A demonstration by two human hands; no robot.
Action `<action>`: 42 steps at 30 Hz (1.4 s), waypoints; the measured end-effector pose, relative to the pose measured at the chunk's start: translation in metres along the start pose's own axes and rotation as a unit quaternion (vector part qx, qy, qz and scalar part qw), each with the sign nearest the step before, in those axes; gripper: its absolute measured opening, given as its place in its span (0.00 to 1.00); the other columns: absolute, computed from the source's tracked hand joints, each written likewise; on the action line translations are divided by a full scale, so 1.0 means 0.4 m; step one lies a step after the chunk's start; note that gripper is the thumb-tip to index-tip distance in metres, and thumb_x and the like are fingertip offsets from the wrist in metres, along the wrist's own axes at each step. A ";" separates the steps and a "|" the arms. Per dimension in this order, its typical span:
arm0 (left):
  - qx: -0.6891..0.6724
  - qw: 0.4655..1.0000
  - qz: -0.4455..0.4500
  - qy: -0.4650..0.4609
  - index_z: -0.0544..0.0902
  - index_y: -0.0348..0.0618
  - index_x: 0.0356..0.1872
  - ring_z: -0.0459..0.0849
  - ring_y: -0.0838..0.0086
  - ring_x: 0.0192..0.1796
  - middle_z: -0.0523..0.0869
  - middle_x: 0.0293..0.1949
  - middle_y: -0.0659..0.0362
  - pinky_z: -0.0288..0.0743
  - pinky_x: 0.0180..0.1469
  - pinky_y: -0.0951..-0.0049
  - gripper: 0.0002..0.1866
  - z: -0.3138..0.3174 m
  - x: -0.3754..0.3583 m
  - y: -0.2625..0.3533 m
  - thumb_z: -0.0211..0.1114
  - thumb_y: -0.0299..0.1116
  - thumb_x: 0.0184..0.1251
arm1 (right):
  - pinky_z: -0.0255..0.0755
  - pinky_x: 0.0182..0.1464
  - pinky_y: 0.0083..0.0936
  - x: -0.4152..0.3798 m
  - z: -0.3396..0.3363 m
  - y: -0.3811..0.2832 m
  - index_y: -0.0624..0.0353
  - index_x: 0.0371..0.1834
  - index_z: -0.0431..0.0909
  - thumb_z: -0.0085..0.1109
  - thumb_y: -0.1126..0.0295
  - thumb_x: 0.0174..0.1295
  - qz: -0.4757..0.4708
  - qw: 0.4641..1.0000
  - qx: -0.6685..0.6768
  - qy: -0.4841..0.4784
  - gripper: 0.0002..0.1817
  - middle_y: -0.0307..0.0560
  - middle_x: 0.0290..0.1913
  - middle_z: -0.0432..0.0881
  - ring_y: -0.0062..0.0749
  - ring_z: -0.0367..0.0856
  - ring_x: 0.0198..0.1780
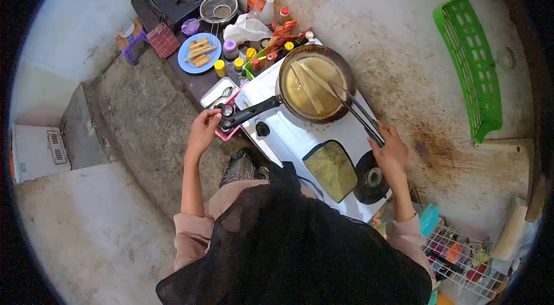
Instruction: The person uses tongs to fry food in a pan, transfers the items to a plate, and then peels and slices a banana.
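My right hand (392, 154) is closed round a pair of metal tongs (362, 115) with dark grips. The tongs reach down into the frying pan (281, 74), their tips beside or on a long pale roll (320, 81). Another thin pale roll (306, 88) lies next to it in the golden oil. The pan's black handle (254, 111) points left, towards my left hand (203, 132). That hand's fingers are loosely curled and a little apart at the handle's end; any touch there is hard to make out.
The pan sits on a white stove (283, 137) with a folded greenish cloth (330, 170) and a second burner (372, 177). A blue plate (183, 51) of browned rolls, a pink tray (229, 133), several bottles and a strainer (219, 8) stand left. A green rack (470, 68) is at right.
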State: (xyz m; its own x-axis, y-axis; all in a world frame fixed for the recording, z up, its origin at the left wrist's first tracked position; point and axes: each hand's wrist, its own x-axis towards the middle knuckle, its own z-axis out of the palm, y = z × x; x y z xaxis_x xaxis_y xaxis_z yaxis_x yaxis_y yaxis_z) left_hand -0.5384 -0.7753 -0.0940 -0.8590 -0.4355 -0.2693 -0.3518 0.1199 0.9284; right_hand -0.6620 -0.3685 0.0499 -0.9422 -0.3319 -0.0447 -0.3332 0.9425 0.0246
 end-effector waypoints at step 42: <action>0.060 0.993 0.097 -0.014 0.78 0.36 0.39 0.80 0.74 0.36 0.82 0.34 0.55 0.72 0.40 0.75 0.11 0.048 0.022 0.034 0.59 0.31 0.58 | 0.71 0.40 0.35 0.067 0.060 -0.043 0.53 0.55 0.68 0.64 0.63 0.46 0.001 1.000 0.018 0.001 0.29 0.46 0.44 0.71 0.40 0.76 0.40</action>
State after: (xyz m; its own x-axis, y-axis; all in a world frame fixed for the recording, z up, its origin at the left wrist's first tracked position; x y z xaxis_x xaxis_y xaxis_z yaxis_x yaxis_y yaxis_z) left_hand -0.5578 -0.7603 -0.0884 -0.9242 -0.3694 -0.0967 -0.2190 0.3052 0.9268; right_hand -0.6808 -0.3926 0.0244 -0.9429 -0.3304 -0.0424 -0.3302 0.9438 -0.0110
